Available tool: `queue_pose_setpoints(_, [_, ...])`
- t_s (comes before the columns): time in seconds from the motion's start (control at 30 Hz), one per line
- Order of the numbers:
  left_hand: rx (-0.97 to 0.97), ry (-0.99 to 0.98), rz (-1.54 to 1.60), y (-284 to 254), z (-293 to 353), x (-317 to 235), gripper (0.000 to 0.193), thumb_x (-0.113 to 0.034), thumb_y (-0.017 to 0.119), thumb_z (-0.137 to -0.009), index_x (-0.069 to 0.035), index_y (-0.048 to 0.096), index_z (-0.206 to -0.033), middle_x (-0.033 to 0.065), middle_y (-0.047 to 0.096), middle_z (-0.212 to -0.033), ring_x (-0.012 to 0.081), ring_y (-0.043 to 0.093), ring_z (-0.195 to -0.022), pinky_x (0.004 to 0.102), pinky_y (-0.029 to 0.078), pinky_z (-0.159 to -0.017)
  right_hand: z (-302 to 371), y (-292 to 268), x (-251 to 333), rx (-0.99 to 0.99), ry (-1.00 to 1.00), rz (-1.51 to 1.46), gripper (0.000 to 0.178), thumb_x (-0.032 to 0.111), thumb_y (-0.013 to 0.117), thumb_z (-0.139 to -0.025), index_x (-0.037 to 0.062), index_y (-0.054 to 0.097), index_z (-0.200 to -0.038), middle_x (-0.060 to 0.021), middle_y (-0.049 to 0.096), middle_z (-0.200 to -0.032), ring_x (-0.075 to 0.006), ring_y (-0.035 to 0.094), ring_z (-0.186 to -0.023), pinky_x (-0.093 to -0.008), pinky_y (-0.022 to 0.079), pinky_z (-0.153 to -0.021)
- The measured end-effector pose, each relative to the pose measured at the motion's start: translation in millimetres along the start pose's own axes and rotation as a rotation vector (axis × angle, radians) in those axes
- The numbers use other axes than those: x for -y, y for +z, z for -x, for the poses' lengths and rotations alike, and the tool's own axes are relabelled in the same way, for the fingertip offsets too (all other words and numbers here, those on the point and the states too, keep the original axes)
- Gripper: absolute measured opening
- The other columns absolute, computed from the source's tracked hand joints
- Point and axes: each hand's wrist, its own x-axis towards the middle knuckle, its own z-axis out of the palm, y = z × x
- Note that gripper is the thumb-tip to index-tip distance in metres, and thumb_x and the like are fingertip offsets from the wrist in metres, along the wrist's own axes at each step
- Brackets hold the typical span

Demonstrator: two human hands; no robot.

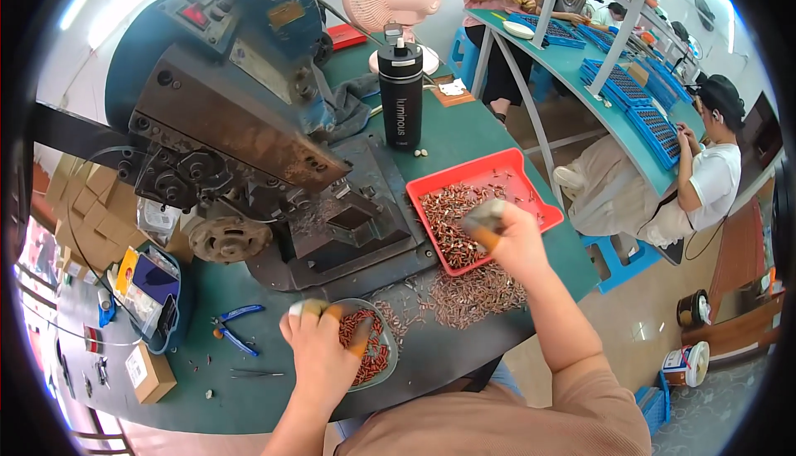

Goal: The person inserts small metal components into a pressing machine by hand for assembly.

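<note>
My left hand (322, 346) is at the left rim of a pale clear bowl (391, 360) filled with small reddish-brown cylindrical parts (373, 363). Coloured covers sit on its fingertips. The thumb lies over the parts, apart from the bent fingers, and I see nothing held. Over a red tray (531, 176) hangs my right hand (512, 239), its covered fingertips drawn together and slightly blurred. Whatever they may hold is too small to make out. Many small copper-brown parts (452, 211) lie in the tray, and a loose heap (477, 297) spreads on the table before it.
A heavy press machine (240, 124) stands at the back left. Behind the tray is a black bottle (400, 95). Blue-handled pliers (236, 327), tweezers (255, 373), a small box (151, 375) and a blue bin (170, 323) are at left. Co-workers (705, 166) sit at another table.
</note>
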Motion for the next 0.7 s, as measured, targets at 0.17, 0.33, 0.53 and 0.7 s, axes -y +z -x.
queue_pose_setpoints(0.17, [0.193, -0.118, -0.055, 14, 19, 1, 0.035, -0.022, 0.081, -0.068, -0.005, 0.066, -0.094, 0.0108, 0.056, -0.103, 0.0313, 0.05, -0.102, 0.0477, 0.03, -0.097, 19, -16, -17, -0.062, 0.1, 0.028, 0.009, 0.008, 0.071, -0.086, 0.0048, 0.066, -0.094, 0.0034, 0.063, -0.078, -0.0029, 0.055, -0.067, -0.0197, 0.044, -0.059])
queue_pose_setpoints(0.33, [0.164, -0.058, -0.077, 24, 15, 3, 0.023, -0.019, 0.077, -0.07, -0.006, 0.069, -0.087, 0.0089, 0.06, -0.097, 0.0296, 0.052, -0.1, 0.0488, 0.03, -0.101, 38, 2, -14, 0.105, 0.005, 0.011, 0.009, 0.006, 0.069, -0.086, 0.0036, 0.067, -0.095, 0.0025, 0.065, -0.081, -0.0037, 0.057, -0.069, -0.0209, 0.046, -0.061])
queue_pose_setpoints(0.53, [0.064, -0.098, -0.025, 25, 20, 11, 0.016, -0.014, 0.076, -0.071, -0.009, 0.071, -0.086, 0.0071, 0.061, -0.093, 0.0278, 0.053, -0.096, 0.0475, 0.03, -0.1, 46, 25, -13, 0.166, -0.004, 0.042, 0.007, 0.001, 0.067, -0.087, 0.0029, 0.066, -0.093, 0.0032, 0.062, -0.08, -0.0032, 0.052, -0.069, -0.021, 0.045, -0.063])
queue_pose_setpoints(0.7, [0.074, -0.242, 0.17, 7, 20, 13, 0.012, -0.01, 0.076, -0.074, -0.012, 0.073, -0.086, 0.0017, 0.063, -0.087, 0.022, 0.053, -0.091, 0.0354, 0.032, -0.093, 53, 51, -10, 0.312, 0.005, -0.037, 0.009, 0.006, 0.067, -0.088, 0.0025, 0.066, -0.096, 0.0026, 0.062, -0.079, -0.0043, 0.054, -0.066, -0.0204, 0.044, -0.061])
